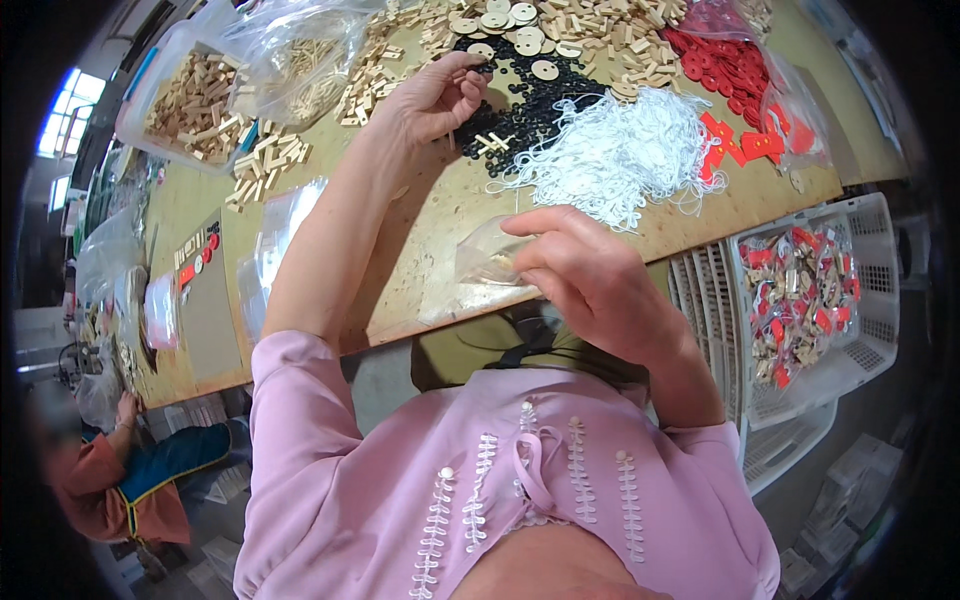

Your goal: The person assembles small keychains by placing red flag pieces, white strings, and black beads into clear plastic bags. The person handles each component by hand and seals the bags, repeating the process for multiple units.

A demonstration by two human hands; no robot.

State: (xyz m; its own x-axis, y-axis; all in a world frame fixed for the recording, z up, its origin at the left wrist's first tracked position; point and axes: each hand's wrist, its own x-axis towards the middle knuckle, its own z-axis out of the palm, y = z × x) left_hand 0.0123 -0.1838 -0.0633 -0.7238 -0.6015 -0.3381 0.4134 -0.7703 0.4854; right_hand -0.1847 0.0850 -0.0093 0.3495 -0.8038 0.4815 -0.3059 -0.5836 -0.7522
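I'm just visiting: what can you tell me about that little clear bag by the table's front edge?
The clear bag is small and looks like thin, see-through plastic, with creases and shiny highlights. The person's right hand holds it at its right side, with the fingers covering that part. It sits near the front edge of the table, nearer the person than the white cord pile. Whether it touches the tabletop, or has anything inside, I can't tell.

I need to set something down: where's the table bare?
Bare tabletop shows between the left forearm and the clear bag in the right hand, and a smaller patch between the plastic tub and grey card. The far side is crowded: wooden pieces, black beads, white cords, red discs.
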